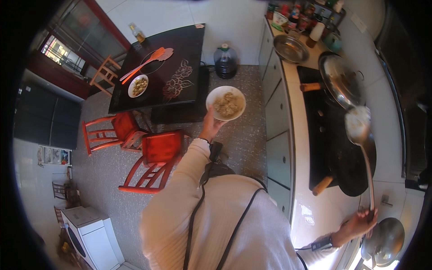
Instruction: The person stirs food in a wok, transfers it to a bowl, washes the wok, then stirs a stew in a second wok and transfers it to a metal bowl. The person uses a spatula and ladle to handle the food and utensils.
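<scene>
My left hand (212, 124) grips the near rim of a white bowl (226, 117), which holds pale, lumpy food and hangs over the floor between the table and the counter. Far to the right, my right hand (360, 223) is closed around the handle end of a long metal ladle (368, 168). Its wide head, with whitish residue, is over the stove, above a black wok (352, 182) and beside a metal pan (341, 81) with a wooden handle. On the dark table (158, 91) stands a second white bowl (138, 86) of chopped food.
Red wooden chairs (163, 146) stand beside the table. A metal basin (291, 49) and several bottles (294, 17) occupy the far counter. The wok's wooden handle (322, 185) juts over the counter. A metal lid (384, 241) lies near my right hand; a large plastic jug (225, 62) stands on the floor.
</scene>
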A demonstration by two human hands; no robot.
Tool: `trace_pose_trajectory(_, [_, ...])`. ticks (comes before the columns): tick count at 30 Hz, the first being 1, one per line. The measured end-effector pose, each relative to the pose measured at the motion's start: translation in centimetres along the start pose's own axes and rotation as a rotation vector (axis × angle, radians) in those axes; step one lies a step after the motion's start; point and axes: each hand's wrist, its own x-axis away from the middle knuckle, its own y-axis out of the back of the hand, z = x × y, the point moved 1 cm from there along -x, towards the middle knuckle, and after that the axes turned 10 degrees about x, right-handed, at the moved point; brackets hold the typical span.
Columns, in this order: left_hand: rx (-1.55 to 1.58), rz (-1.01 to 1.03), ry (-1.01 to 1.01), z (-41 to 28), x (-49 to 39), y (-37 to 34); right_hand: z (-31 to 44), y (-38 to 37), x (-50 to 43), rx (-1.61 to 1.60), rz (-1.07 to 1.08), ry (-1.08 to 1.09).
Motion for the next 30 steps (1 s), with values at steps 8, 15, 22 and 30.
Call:
trace_pose_trajectory(8, [0.091,-0.320,-0.318,-13.0,-5.7,14.0,3.7,3.6,7.3,1.678,-0.458,1.021])
trace_pose_trajectory(15, [0.128,-0.419,-0.434,-18.5,-10.3,19.4,6.0,1.8,13.0,2.118,-0.592,1.150])
trace_pose_trajectory(22, [0.107,-0.278,-0.559,-21.2,-15.3,22.6,6.2,0.2,15.0,2.178,-0.770,1.203])
trace_pose_trajectory(30, [-0.915,-0.223,-0.439,-21.4,-16.3,19.4,4.1,-0.7,16.9,0.602,-0.551,0.486])
